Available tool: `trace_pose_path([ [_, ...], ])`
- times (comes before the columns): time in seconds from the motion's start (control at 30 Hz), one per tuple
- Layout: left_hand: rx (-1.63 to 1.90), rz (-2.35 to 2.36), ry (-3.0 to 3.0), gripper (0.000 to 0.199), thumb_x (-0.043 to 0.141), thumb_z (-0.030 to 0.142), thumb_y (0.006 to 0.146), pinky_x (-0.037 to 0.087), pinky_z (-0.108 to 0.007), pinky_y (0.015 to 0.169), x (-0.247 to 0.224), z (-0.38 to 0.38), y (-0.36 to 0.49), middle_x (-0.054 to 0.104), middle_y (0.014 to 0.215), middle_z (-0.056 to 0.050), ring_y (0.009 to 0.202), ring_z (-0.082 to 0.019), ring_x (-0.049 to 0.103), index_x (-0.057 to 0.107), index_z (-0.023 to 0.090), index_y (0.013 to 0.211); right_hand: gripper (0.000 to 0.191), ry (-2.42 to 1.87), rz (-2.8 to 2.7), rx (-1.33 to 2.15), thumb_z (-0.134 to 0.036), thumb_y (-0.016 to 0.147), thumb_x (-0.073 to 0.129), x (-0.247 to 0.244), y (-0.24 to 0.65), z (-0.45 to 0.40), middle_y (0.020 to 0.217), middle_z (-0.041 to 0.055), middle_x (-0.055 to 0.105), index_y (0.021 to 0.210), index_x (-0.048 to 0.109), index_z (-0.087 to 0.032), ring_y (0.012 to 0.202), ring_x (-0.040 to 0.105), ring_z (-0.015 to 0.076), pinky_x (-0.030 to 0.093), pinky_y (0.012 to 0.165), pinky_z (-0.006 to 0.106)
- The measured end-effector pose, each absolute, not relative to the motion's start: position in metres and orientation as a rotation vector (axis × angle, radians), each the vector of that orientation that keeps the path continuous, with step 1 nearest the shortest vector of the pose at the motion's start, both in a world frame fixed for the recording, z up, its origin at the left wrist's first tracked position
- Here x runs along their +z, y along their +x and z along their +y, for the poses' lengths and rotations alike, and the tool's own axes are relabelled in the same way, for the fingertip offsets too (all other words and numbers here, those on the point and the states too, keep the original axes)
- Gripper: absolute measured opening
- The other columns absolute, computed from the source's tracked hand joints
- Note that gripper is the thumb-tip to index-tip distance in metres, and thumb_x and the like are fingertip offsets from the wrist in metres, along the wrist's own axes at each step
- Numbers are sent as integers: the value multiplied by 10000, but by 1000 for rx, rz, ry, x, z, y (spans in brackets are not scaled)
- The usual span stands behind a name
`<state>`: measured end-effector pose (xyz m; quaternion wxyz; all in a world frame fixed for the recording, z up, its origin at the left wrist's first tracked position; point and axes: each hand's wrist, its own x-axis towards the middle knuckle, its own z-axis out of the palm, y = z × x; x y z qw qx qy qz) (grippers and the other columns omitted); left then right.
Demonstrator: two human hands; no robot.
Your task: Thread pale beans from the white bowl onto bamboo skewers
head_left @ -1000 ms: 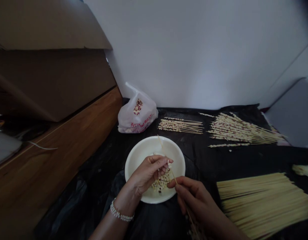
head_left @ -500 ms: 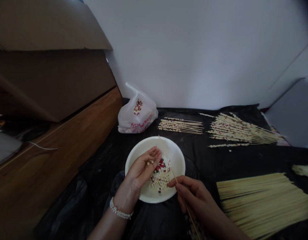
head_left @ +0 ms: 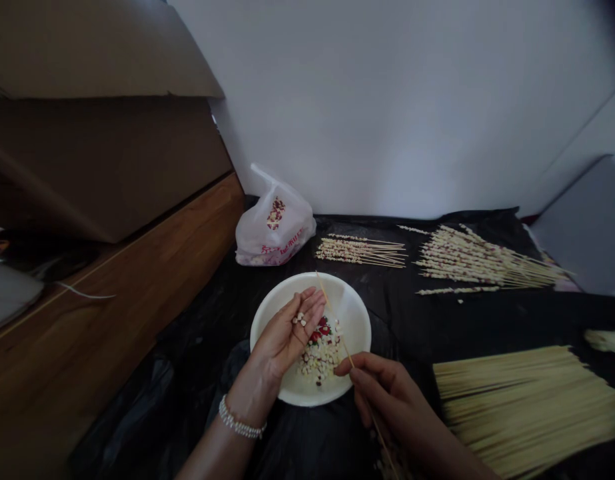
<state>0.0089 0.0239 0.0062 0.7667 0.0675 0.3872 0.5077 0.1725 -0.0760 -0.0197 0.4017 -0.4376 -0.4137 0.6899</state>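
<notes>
My left hand is held palm up over a white bowl, its fingers slightly cupped. A few small pale kernels, like corn, rest on its fingers. Low at the right of the bowl, my right hand pinches a thin bamboo skewer between thumb and fingers. The skewer slants up and left past my left fingertips, with a few pale pieces threaded on its middle. Inside the bowl lies a loose heap of cream and dark-red kernels, beside a red flower print.
Behind the bowl stands a white plastic bag. Loaded skewers lie in a small group and a larger pile on black plastic sheeting. Bare skewers are spread at the right. A cardboard box is at the left.
My left fingers have shifted up slightly toward the skewer, and the kernels on them show more clearly. My right hand keeps its pinch in about the same place.
</notes>
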Motion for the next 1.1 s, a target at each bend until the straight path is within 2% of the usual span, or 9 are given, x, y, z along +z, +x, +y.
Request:
trace_pose_path([
  [0.13,1072,813,170,291,487,268,957,585,-218,681,4,25,5,696,831,-81,695,-126,689,626,103,1152,359,-1106,-1050,1721,-504,893,576,-20,171,-76,436,-73,483,982,670,-169,385,323,68,180,414,216],
  [0.23,1051,840,158,316,447,296,970,580,-229,653,6,26,4,675,752,-72,648,-128,669,636,89,1115,363,-1101,-1045,1727,-508,891,578,-21,170,-76,436,-73,488,975,668,-166,383,325,67,183,414,215],
  [0.47,1033,860,189,303,403,174,956,594,-322,774,8,25,7,717,854,-156,794,-203,711,644,21,1058,416,-1118,-1060,1746,-551,879,567,-22,171,-76,439,-77,491,977,649,-155,345,287,60,165,375,209],
  [0.53,1042,869,203,259,442,80,913,579,-308,834,7,24,8,726,924,-169,878,-207,712,652,29,1054,416,-1123,-1064,1746,-550,882,563,-21,171,-76,440,-77,490,986,650,-156,346,286,62,164,376,211],
  [0.63,1079,874,229,326,472,-49,837,547,-291,914,6,22,10,726,1033,-157,997,-203,693,654,66,1082,387,-1118,-1071,1722,-528,893,560,-20,171,-76,441,-75,487,977,657,-163,366,308,68,190,402,215],
  [0.77,1134,886,249,342,526,-43,823,526,-311,963,7,20,11,713,1100,-155,1066,-214,671,642,82,1119,367,-1099,-1088,1711,-512,895,562,-20,171,-77,440,-72,482,967,669,-168,389,335,80,193,423,224],
  [0.87,1153,900,230,259,560,-11,832,530,-288,953,7,21,11,713,1096,-157,1055,-208,676,659,75,1055,378,-1102,-1110,1708,-521,892,558,-19,170,-77,439,-70,484,953,674,-166,393,340,83,205,435,227],
  [0.97,1194,911,229,173,556,-4,844,553,-247,896,6,21,10,723,1048,-154,946,-176,705,678,62,949,378,-1118,-1134,1726,-523,891,556,-15,170,-78,437,-71,481,932,674,-166,395,340,82,215,446,228],
  [1.1,1214,927,227,183,606,11,826,575,-198,786,8,20,9,738,969,-108,804,-136,711,694,95,963,388,-1108,-1139,1771,-538,883,555,-10,167,-80,430,-75,471,905,671,-169,392,344,81,214,447,231],
])
